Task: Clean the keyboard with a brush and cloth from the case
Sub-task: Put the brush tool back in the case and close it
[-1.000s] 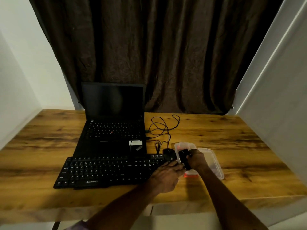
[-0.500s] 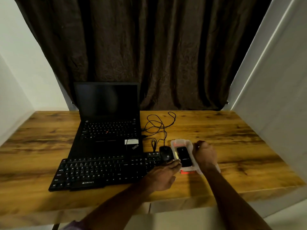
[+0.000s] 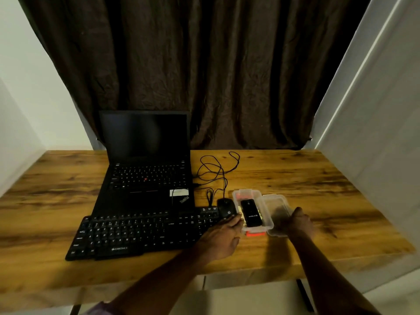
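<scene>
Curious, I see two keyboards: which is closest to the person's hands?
The separate black keyboard in front of the laptop; the left hand lies at its right end. The laptop's own keys sit farther back.

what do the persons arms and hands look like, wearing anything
Two bare hands, left hand and right hand, without gloves; no ring or watch shows in the dim light. Both forearms are bare. A purplish sleeve edge shows on the left arm at the picture's bottom.
</scene>
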The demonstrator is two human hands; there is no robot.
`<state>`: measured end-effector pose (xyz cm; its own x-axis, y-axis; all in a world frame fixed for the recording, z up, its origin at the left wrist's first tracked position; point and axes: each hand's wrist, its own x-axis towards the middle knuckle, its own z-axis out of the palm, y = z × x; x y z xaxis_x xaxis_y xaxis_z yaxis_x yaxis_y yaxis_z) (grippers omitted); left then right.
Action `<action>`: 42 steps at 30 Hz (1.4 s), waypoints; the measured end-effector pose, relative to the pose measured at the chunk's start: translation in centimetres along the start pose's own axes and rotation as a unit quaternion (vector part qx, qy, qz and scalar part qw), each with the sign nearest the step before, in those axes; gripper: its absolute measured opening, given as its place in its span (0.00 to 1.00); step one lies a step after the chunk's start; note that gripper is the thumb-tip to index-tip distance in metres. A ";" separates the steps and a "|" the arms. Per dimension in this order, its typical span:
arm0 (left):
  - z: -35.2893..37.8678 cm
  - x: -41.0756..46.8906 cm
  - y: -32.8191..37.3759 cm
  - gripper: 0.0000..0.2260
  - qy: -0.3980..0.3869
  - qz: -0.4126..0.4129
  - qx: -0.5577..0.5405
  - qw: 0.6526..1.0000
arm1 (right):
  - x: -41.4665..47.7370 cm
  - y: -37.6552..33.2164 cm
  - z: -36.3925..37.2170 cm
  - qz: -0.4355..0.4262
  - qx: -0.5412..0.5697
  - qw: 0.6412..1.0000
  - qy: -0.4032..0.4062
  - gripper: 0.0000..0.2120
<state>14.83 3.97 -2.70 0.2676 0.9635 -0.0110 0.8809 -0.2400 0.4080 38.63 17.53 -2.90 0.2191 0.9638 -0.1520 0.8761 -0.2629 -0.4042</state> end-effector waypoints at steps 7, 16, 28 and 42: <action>0.5 0.5 -0.7 0.25 0.004 -0.004 -0.022 1.000 | -0.2 -2.4 -2.2 -0.082 0.192 0.975 0.079 0.13; -0.3 0.8 -1.2 0.23 0.015 0.014 0.005 1.000 | -6.1 -8.3 -1.6 -0.321 0.048 0.937 0.132 0.11; -1.9 2.2 -2.3 0.17 0.076 -0.070 -0.054 0.993 | -9.4 -6.6 1.1 -0.327 -0.167 0.929 -0.039 0.34; -5.0 9.9 -2.5 0.31 -0.045 -0.093 -0.002 0.995 | -7.1 -3.4 1.2 -0.333 -0.037 0.934 -0.120 0.50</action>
<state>13.27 14.66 0.73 0.1336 0.9766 -0.1687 0.9169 -0.0572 0.3951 33.57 11.51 -1.50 -0.4808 0.8721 -0.0905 0.8128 0.4046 -0.4191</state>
